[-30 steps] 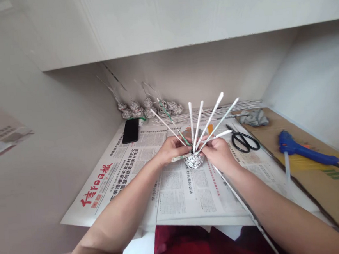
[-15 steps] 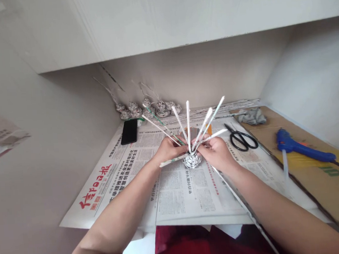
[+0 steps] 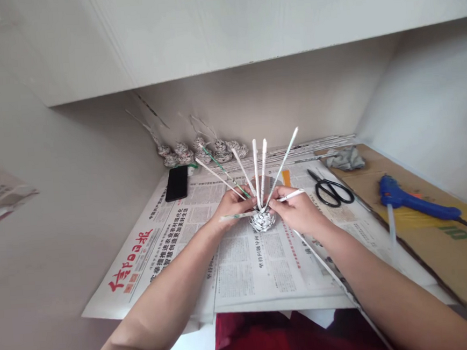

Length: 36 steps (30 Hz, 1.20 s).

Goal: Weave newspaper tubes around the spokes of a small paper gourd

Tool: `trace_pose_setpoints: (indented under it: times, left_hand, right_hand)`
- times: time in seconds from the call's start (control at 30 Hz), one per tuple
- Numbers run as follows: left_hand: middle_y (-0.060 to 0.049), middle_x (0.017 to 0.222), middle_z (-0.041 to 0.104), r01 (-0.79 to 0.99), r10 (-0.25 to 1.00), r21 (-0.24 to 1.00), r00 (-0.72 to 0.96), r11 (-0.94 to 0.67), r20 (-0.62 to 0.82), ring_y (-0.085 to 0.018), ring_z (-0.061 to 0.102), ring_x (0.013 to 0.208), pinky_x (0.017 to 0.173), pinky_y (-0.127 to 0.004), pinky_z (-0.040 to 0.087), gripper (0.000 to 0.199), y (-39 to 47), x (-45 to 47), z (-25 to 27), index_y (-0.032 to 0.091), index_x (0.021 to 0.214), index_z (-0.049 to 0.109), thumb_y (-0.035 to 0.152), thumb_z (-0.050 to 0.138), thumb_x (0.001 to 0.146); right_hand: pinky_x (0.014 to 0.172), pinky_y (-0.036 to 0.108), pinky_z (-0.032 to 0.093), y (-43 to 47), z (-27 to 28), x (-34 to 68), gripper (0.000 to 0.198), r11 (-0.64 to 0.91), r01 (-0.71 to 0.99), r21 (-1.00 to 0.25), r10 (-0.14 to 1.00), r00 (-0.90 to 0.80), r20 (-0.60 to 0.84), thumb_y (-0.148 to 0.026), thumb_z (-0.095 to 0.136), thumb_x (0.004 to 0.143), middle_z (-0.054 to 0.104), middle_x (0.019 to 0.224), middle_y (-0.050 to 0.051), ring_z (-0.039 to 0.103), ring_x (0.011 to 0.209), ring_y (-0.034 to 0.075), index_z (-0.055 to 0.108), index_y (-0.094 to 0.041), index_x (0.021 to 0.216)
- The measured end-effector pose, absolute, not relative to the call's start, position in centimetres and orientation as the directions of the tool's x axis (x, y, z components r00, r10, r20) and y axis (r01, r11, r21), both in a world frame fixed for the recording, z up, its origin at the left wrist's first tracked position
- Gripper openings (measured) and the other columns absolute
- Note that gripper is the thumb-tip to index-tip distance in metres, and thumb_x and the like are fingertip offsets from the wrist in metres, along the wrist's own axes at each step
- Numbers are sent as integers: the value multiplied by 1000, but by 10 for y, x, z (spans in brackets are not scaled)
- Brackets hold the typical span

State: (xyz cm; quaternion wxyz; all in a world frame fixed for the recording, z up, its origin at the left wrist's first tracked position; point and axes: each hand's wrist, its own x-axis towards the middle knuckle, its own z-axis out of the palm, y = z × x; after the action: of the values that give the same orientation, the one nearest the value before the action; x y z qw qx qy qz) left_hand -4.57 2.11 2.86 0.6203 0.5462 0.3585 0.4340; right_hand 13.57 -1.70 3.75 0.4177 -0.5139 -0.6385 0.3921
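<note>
The person's left hand (image 3: 235,207) and right hand (image 3: 300,213) hold a small woven paper piece (image 3: 262,222) between them, above the newspaper (image 3: 246,290). Both grips are narrow, fingers and thumbs pinched in at its upper edge; exactly which strands each hand grips cannot be told. Pale paper sticks (image 3: 256,168) fan out from the top, and 1 long paper strand (image 3: 330,273) runs down beneath the right forearm. Black scissors (image 3: 333,192) lie just beyond the right hand, and a blue glue gun (image 3: 417,203) rests on cardboard (image 3: 435,267) farther right. A phone (image 3: 176,184) lies at the far left, near a row of woven pieces (image 3: 202,153).
</note>
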Motion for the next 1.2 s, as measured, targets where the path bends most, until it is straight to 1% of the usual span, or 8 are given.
trace_pose_setpoints:
  times: [0.23,0.43,0.57,0.63,0.73,0.93,1.07,1.2]
  left_hand:
    - [-1,70,67,-101,922,994,378,-46,81,-12,60,62,62,-24,47,39,23,-46,23,12,82,67,33,86,55]
    - [-3,70,69,-20,922,996,376,-91,92,-14,60,64,63,-25,47,33,21,-45,30,11,72,69,32,86,53]
    - [-2,68,68,-7,920,994,379,-105,99,-12,59,62,62,-24,46,30,21,-47,34,11,72,68,31,84,55]
    - [-1,66,67,7,918,994,383,-111,100,-12,58,60,62,-24,46,29,21,-49,35,11,71,68,29,84,55]
    - [-1,66,67,32,898,988,423,-151,124,-12,58,61,63,-24,47,28,22,-50,38,11,72,69,27,84,55]
    - [-2,67,67,57,877,973,446,-224,176,-13,59,64,65,-25,48,28,22,-51,41,11,72,69,30,83,57]
    - [-3,71,68,69,856,966,483,-249,186,-14,59,65,65,-25,48,29,23,-52,38,12,77,70,31,82,60]
    - [-3,73,68,118,833,936,503,-331,231,-14,59,67,65,-25,48,27,24,-54,34,12,81,71,33,79,65]
  right_hand:
    - [63,27,49,-17,35,137,7,221,437,-872,973,-159,167,-20,55,81,70,77,0,66,67,16,62,-22,81]
    - [68,28,47,-18,38,140,8,281,491,-825,958,-202,206,-23,58,80,70,84,1,65,73,16,63,-23,87]
    - [65,28,45,-16,41,152,20,211,578,-788,975,-177,131,-30,69,74,69,84,0,62,74,17,61,-24,91]
    - [60,26,43,-14,43,156,23,118,485,-867,981,-194,25,-32,71,73,67,78,0,60,67,15,58,-23,91]
    - [52,23,41,-12,48,159,28,-43,199,-979,949,-299,-103,-32,71,73,64,70,-2,55,56,11,56,-21,94]
    - [61,25,49,-13,52,159,27,-214,-129,-968,923,-352,-157,-31,75,72,66,76,1,60,63,10,64,-17,92]
    - [68,27,53,-14,51,157,19,-214,-199,-956,907,-405,-118,-26,73,74,69,83,2,64,71,12,68,-18,91]
    - [65,26,54,-17,53,156,23,-160,-154,-975,890,-450,-75,-23,73,72,71,87,4,65,72,13,68,-19,94]
